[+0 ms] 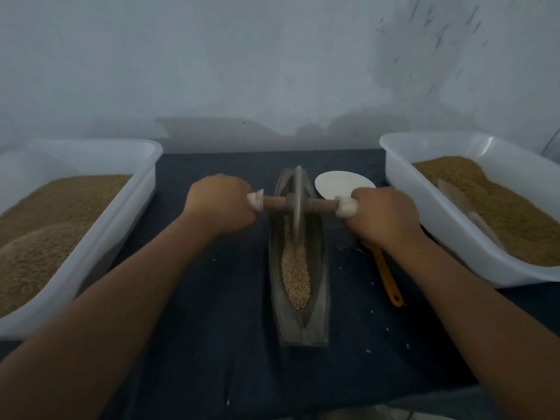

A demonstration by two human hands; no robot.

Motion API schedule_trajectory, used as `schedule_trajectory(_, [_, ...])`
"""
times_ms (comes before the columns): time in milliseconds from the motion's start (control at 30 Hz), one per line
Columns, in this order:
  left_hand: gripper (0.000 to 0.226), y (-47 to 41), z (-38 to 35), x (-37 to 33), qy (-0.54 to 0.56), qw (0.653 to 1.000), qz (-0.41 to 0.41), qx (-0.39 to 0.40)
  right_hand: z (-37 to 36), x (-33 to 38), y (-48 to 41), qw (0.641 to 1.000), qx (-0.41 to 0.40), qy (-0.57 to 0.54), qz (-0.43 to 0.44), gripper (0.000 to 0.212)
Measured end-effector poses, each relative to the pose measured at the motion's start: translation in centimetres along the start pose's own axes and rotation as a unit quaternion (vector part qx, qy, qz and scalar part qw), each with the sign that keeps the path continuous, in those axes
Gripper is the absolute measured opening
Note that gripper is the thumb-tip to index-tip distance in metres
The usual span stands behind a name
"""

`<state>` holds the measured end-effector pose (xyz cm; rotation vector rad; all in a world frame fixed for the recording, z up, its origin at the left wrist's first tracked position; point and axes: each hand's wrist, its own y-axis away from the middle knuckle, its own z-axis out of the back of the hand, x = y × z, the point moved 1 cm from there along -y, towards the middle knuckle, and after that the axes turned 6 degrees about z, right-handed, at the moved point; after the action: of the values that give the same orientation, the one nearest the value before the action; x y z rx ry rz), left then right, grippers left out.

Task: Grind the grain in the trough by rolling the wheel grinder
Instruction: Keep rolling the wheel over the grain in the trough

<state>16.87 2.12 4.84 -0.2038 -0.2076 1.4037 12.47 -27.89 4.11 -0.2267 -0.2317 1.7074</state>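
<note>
**Wheel at far end of trough, pull it back through the grain**

Fingers [242, 190] of your left hand [219, 204] and of your right hand [385, 215] are wrapped tight round the two ends of the axle [274, 203]. The wheel [297, 204] stands upright between the fists, in the groove of the trough [318, 268].

Most of the grain [295, 274] lies nearer you than the fingers, so I'd judge the next stroke comes toward you. Press down evenly on both ends and hold the fists level, or the wheel tips and rides up the wall. Stop short of the near tip; loose grains already dot the tabletop [212, 298].

Beyond the right fist sits a white disc [336, 183], and under that wrist a yellow-handled tool [386, 274]. Grain tubs stand outside each hand: left tub [91, 237], right tub [394, 177].
</note>
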Motion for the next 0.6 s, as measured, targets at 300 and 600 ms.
schedule_trajectory(300, [0.034, 6.5, -0.5, 1.1, 0.040, 0.999, -0.027, -0.010, 1.0, -0.1, 2.7, 0.998, 0.044, -0.012, 0.047, 0.032])
schedule_trajectory(600, [0.037, 2.9, -0.6, 0.6, 0.023, 0.999, -0.009, -0.026, 0.3, -0.1, 0.9, 0.999, -0.009, -0.019, 0.026, 0.034])
